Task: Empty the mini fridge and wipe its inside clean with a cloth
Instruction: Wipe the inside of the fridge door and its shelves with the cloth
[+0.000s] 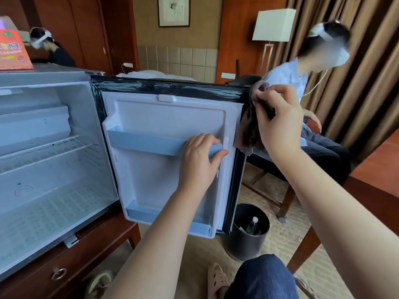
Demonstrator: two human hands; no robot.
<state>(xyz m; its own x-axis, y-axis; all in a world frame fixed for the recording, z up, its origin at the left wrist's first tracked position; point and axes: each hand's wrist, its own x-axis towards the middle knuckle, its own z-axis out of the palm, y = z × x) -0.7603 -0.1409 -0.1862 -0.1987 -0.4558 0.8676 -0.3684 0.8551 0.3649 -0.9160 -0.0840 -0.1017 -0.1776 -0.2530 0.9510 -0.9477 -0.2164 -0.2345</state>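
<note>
1. Now your left hand (198, 157) rests on the upper door shelf (146, 143) of the open door (168, 186). Its fingers curl over the top of the shelf's rail near the right end, and the thumb lies along the front, so this grip is closed round the rail.
2. Your right hand (278, 119) is raised at the door's top outer corner. Its grip pinches a brown cloth (248, 130) between thumb and fingertips.
3. That cloth is bunched against the corner and hangs down along the door's outer edge. Its lower end is roughly level with the upper door shelf.
4. To your left, the mini fridge (54, 180) stands on a wooden table (86, 255) that has a drawer. The door is swung wide, with its white inner lining facing you.
5. Inside the fridge you can see a wire rack (43, 149) across the middle and a white freezer box (34, 124) above it.
6. Black tape (172, 86) runs along the top and left side of the door's frame.
7. A lower door shelf (164, 219) spans the bottom of the door.
8. An orange box (13, 50) sits on top of the fridge at the far left.
9. A black bin (244, 242) stands on the floor just beside the door's lower outer corner, with a bottle (254, 222) in it.
10. Behind the door on your right, a person in a pale shirt (289, 80) is seated, and a floor lamp (274, 24) stands further back.
</note>
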